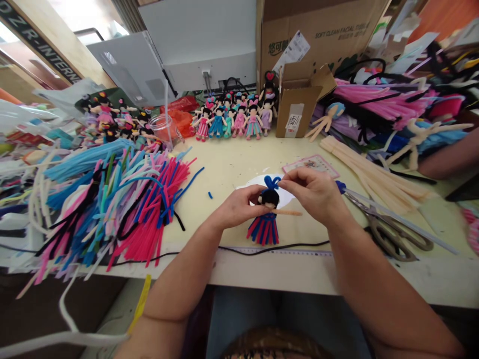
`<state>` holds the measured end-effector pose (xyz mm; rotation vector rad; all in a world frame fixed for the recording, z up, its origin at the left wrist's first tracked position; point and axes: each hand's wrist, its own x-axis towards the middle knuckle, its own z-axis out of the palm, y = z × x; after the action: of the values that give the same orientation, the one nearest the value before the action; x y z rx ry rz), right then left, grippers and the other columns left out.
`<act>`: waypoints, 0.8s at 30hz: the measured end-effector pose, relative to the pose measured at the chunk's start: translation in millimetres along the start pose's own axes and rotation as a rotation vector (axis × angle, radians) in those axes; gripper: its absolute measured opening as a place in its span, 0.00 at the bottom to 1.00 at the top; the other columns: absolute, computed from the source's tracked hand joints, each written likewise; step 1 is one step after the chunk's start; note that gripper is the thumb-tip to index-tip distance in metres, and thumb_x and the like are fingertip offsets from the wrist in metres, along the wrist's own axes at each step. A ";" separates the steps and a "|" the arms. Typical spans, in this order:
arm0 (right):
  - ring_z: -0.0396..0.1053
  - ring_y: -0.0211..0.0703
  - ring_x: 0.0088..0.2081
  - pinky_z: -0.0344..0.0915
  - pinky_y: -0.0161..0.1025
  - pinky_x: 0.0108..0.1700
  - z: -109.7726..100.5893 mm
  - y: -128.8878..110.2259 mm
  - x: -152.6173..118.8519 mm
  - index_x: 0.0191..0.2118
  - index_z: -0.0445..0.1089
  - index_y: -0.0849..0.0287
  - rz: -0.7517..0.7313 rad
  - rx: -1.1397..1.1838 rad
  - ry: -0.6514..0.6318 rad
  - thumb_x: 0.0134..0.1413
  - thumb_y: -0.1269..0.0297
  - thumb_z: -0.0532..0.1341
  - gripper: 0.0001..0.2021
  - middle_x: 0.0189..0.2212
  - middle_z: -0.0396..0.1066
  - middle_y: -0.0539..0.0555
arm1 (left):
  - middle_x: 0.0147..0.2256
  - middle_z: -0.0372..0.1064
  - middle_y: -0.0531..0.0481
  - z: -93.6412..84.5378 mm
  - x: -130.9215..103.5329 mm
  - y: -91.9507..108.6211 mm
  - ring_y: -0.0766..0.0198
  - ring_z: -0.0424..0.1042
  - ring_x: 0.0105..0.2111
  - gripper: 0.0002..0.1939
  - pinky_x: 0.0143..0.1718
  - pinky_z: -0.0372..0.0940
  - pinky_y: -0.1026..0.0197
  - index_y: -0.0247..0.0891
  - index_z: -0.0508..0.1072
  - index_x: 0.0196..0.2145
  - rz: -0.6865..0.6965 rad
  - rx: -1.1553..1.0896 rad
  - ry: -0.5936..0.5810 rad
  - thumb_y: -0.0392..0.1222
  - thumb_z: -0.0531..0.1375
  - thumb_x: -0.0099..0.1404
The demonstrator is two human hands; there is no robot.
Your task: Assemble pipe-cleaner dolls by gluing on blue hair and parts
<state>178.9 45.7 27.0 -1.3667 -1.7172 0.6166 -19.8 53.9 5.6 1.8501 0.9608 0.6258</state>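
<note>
A small doll (265, 225) made of fuzzy craft stems is held above the tabletop (232, 158), near the middle of its front edge, black-haired head away from that edge and blue-and-pink striped skirt towards it. The person's left hand (242, 203) has thumb and fingers closed around the doll by its head and upper body. The right hand (313, 193) has thumb and forefinger pinched together at the blue bow (271, 182) on top of the head. A beige arm (288, 212) sticks out sideways. The doll looks very light, soft outside and springy within, hardly slippery; its loops and thin arm would probably bend easily. The firmest hold is likely the head or waist, with only fingertips on the bow. Scissors (389, 227) lie towards the tabletop's front right corner.
</note>
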 end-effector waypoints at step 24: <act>0.67 0.40 0.32 0.63 0.39 0.34 8.3 6.4 -1.3 0.33 0.73 0.57 -0.018 0.173 0.151 0.54 0.60 0.60 0.07 0.31 0.72 0.52 | 0.35 0.71 0.48 1.2 0.6 4.3 0.67 0.67 0.32 0.19 0.35 0.62 0.62 0.32 0.73 0.44 -0.035 -0.108 0.008 0.42 0.63 0.56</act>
<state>175.4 47.3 17.2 -1.2424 -1.5182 0.6202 -17.1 52.6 8.9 1.7337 0.9445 0.6515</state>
